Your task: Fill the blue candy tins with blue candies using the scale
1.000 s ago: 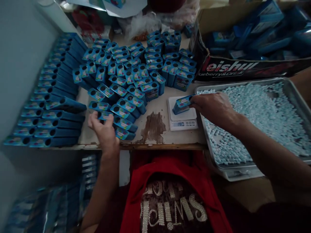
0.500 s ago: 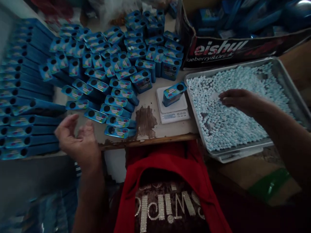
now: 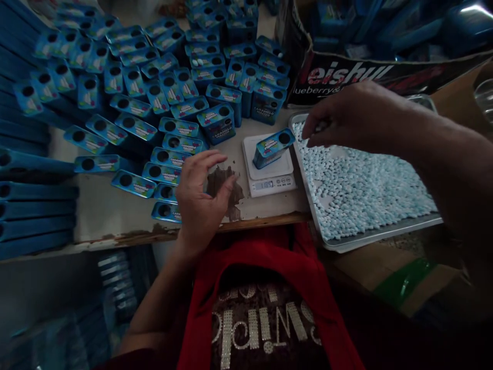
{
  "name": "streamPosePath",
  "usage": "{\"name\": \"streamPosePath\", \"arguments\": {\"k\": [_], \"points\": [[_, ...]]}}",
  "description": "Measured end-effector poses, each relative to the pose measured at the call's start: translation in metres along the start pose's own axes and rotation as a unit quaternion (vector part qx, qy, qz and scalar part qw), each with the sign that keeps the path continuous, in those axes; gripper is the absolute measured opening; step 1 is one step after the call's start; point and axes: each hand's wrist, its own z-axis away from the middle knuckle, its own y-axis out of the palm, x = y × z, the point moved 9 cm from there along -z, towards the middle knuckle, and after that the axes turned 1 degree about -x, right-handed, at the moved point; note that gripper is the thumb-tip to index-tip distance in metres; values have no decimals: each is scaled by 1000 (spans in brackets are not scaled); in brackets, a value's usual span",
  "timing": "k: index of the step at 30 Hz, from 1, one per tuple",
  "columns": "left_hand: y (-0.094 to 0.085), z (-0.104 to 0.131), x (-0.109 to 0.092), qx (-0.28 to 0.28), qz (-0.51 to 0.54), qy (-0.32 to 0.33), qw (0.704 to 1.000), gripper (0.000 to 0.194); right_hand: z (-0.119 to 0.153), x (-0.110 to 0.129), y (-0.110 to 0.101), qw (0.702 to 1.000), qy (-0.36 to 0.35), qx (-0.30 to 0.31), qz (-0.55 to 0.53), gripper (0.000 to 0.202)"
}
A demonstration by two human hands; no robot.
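Note:
A blue tin [image 3: 272, 149] with a round hole in its top stands on a small white scale [image 3: 271, 186] with a lit display. Left of the scale, my left hand [image 3: 204, 192] is empty, thumb and fingers apart, in front of several upright tins. My right hand [image 3: 327, 121] is raised over the left back part of a metal tray [image 3: 385, 237] of pale blue and white candies [image 3: 370, 190]. Its fingers are pinched on a few small candies, partly hidden between them, close to the right of the tin.
Many blue tins [image 3: 131, 105] stand in loose groups across the table [image 3: 96, 226], with more stacked at the far left. A black cardboard box [image 3: 308, 77] of blue packs is behind the tray. The table's wooden edge runs in front.
My left hand has moved right from the stacked tins toward the scale. My right hand has risen from the candies and moved left, with some now in its fingers. The view has shifted slightly.

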Motion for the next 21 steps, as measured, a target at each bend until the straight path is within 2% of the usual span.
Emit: {"name": "streamPosePath", "arguments": {"k": [3, 7, 10, 13, 15, 21], "points": [[29, 3, 7, 30, 85, -37, 995, 44, -8, 37, -6, 996, -50, 2, 73, 19], [56, 10, 13, 86, 78, -54, 992, 38, -12, 60, 5, 985, -66, 54, 150, 25], [59, 12, 19, 97, 72, -67, 990, 37, -16, 61, 15, 984, -75, 50, 155, 35], [55, 11, 20, 85, 84, -58, 991, 40, -19, 59, 21, 985, -124, 13, 123, 34], [53, 10, 20, 82, 82, -52, 992, 42, -21, 55, 26, 982, -147, 8, 122, 34], [53, 8, 20, 89, 80, -39, 992, 41, -22, 54, 28, 984, -150, 9, 93, 26]]}}
